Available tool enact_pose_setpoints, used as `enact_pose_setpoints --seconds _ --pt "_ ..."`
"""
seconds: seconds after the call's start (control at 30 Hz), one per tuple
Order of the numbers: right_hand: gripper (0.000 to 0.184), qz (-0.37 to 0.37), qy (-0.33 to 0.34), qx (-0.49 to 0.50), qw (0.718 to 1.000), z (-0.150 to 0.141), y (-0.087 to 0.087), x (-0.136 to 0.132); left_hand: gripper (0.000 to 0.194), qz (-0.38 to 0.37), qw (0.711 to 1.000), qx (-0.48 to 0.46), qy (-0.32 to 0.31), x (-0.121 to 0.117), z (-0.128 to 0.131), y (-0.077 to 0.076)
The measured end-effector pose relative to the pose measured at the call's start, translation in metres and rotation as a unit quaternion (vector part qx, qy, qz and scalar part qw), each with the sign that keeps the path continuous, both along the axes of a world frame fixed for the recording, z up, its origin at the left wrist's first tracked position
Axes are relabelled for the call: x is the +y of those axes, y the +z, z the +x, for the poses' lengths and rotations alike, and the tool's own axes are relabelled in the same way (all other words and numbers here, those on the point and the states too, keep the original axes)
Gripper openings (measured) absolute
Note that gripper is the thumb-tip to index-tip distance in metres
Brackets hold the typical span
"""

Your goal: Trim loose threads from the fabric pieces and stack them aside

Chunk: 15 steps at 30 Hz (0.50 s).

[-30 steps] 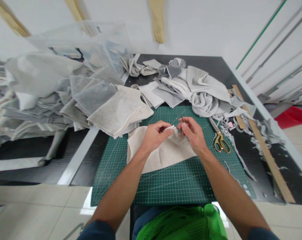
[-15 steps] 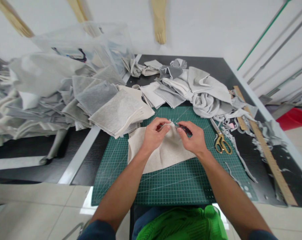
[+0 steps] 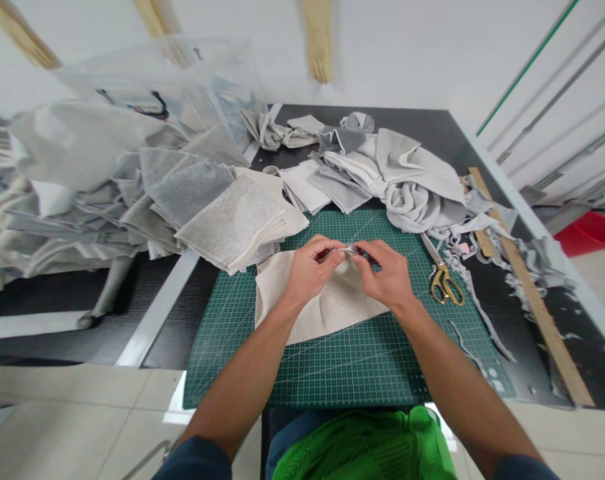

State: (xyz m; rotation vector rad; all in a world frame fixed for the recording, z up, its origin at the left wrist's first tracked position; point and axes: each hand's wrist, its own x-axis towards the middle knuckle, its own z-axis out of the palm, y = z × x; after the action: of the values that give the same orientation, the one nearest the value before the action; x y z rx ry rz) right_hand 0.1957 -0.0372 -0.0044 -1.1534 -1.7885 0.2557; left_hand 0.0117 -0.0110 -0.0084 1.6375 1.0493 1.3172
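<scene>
A beige piece of fabric (image 3: 327, 308) lies on the green cutting mat (image 3: 352, 373), its far edge lifted between my two hands. My left hand (image 3: 313, 265) pinches that edge between thumb and fingers. Close beside it, my right hand (image 3: 383, 270) pinches the same edge, fingertips almost meeting those of the left. The fabric bunches slightly at the fingertips, and its exact fold there is partly hidden by the fingers. To the right of my right hand, gold-handled scissors (image 3: 446, 283) rest on the mat with their blades pointing away.
Stacked grey and beige fabric pieces (image 3: 232, 220) fill the left. More crumpled cloth (image 3: 417, 180) lies behind the mat. A wooden ruler (image 3: 537, 300) and fabric scraps (image 3: 482, 327) are at the right. A clear plastic box (image 3: 222, 87) stands at the back left.
The fingertips of both hands have come closer together on the fabric edge. Loose threads that stuck up between them no longer show clearly. The camera view has shifted slightly.
</scene>
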Motion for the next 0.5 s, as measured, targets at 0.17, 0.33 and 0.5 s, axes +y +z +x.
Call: enact_pose_setpoints --seconds 0.17,0.33,0.5 --pt "0.018 0.021 0.0 0.002 1.0 -0.0014 0.0001 -0.0003 0.018 0.007 1.0 -0.002 -0.019 -0.002 0.0015 0.001" --pt "0.016 0.024 -0.004 -0.002 1.0 -0.0021 0.0008 -0.0005 0.018 0.008 1.0 -0.005 -0.021 -0.0026 0.002 0.0017" --pt "0.015 0.028 0.0 -0.002 1.0 -0.0033 0.0026 -0.0018 0.014 0.01 1.0 -0.007 -0.012 -0.0039 0.0032 0.003"
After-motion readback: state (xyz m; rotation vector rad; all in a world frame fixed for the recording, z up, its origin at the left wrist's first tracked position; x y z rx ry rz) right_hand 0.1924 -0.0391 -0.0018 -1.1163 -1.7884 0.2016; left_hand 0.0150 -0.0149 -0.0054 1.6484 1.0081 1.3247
